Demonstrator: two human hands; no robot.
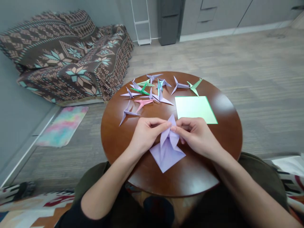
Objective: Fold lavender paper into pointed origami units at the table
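Note:
A partly folded sheet of purple origami paper (167,155) lies near the front of the round brown table (152,186). Its lower part is a flat square corner, while the upper part narrows to a raised point. My left hand (148,131) pinches the paper's upper section from the left, thumb on top. From the right, my right hand (196,133) pinches the same section, its thumb close to the other one. The fingers under the paper are partly hidden. Just beyond my right hand rests a stack of light green paper (194,109).
Several folded paper cranes in purple, green, blue and pink stand across the table's far side, among them a pink crane (143,103) and a light green crane (196,86). A sofa with a patterned cover (78,60) is at the back left, beyond a pastel mat (64,126).

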